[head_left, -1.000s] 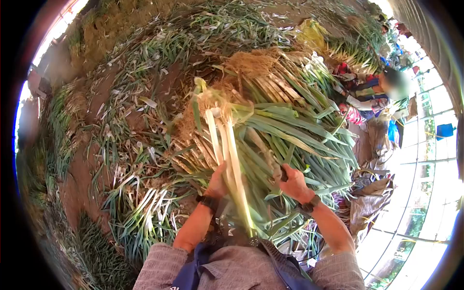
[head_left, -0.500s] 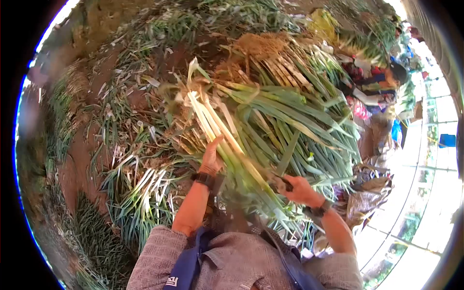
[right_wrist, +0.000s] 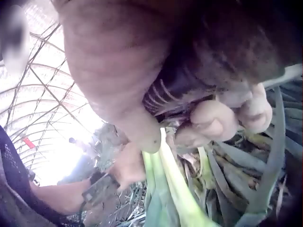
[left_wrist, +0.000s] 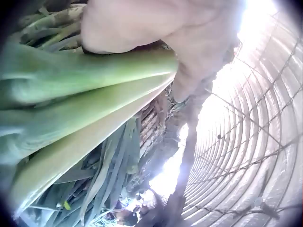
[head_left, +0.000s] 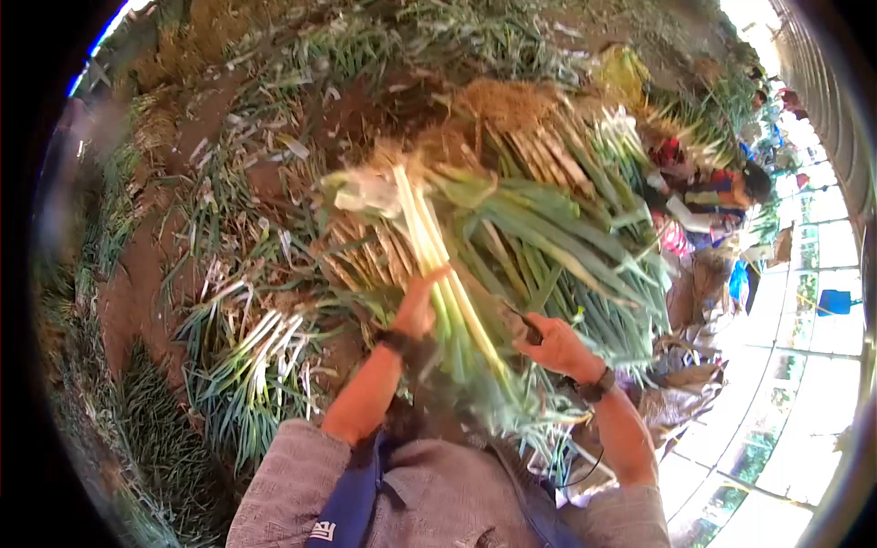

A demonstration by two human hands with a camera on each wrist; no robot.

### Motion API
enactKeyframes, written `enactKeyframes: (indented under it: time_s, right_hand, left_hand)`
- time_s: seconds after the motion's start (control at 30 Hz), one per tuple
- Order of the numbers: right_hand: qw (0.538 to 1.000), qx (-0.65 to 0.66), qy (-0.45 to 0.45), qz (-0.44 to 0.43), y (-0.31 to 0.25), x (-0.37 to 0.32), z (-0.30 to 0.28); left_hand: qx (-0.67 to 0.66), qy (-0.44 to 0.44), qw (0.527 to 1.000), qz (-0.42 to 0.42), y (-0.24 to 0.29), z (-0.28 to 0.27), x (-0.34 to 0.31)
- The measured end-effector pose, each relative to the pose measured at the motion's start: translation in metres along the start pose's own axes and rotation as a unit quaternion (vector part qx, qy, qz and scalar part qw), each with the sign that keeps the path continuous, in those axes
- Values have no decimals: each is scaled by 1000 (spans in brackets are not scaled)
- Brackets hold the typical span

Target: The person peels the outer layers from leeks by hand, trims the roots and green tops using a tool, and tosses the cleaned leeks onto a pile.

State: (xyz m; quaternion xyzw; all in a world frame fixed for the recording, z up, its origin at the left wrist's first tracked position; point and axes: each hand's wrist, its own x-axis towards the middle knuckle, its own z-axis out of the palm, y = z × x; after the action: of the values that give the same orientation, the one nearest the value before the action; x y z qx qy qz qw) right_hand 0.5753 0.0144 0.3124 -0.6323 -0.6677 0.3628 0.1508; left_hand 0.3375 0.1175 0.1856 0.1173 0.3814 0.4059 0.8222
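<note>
In the head view my left hand (head_left: 416, 310) grips a few leeks (head_left: 425, 233) around their stalks. Their roots point away from me and their green leaves hang toward my body. The left wrist view shows the thumb and fingers wrapped over the pale green stalks (left_wrist: 94, 90). My right hand (head_left: 559, 349), to the right of these leeks, holds a dark-handled knife (head_left: 528, 329), its blade blurred. Close up in the right wrist view, its fingers curl about the ridged dark handle (right_wrist: 189, 90), with the leeks right beside the thumb.
A big heap of untrimmed leeks (head_left: 571, 237) lies just ahead, with roots (head_left: 507, 105) at its far end. Whiter leeks (head_left: 265, 342) lie to the left. Leaf scraps (head_left: 247, 196) cover the ground. Another person (head_left: 722, 192) works at the far right, near a plastic wall (head_left: 786, 393).
The held leeks first tilt, root ends leftward, then swing partly back up. My right hand shifts down and right, then back up and left, still holding the knife.
</note>
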Motion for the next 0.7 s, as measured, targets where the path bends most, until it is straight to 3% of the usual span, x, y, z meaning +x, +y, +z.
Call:
enactKeyframes:
  time_s: [0.03,0.07,0.1,0.23,0.3,0.37,0.47,0.53,0.6,0.67,0.7]
  right_hand:
    - [1000,6,-9,16,1,-15,3]
    - [994,17,-85,71,0,-26,4]
    - [980,25,-156,118,0,-30,1]
    - [971,7,-201,127,40,-78,12]
    - [959,7,-242,147,51,-99,7]
    - [945,10,-280,169,59,-116,6]
    - [937,-4,-241,251,72,-126,9]
    - [950,22,-195,242,81,-125,17]
    - [968,50,-118,217,89,-119,30]
    - [967,50,-113,223,97,-107,46]
    - [965,47,-102,237,99,-101,53]
  left_hand:
    - [-36,15,999,-35,-3,-21,18]
    - [-50,11,999,20,12,-13,14]
    - [-28,80,996,-8,36,0,12]
    - [-29,91,994,58,108,12,-1]
    - [-17,84,986,146,137,-16,19]
    - [-17,11,977,211,189,-11,7]
    - [23,69,939,336,277,31,-52]
    - [154,22,894,420,342,27,-93]
    - [180,108,846,490,410,24,-128]
    - [415,192,668,588,443,28,-181]
    - [420,196,663,588,462,20,-199]
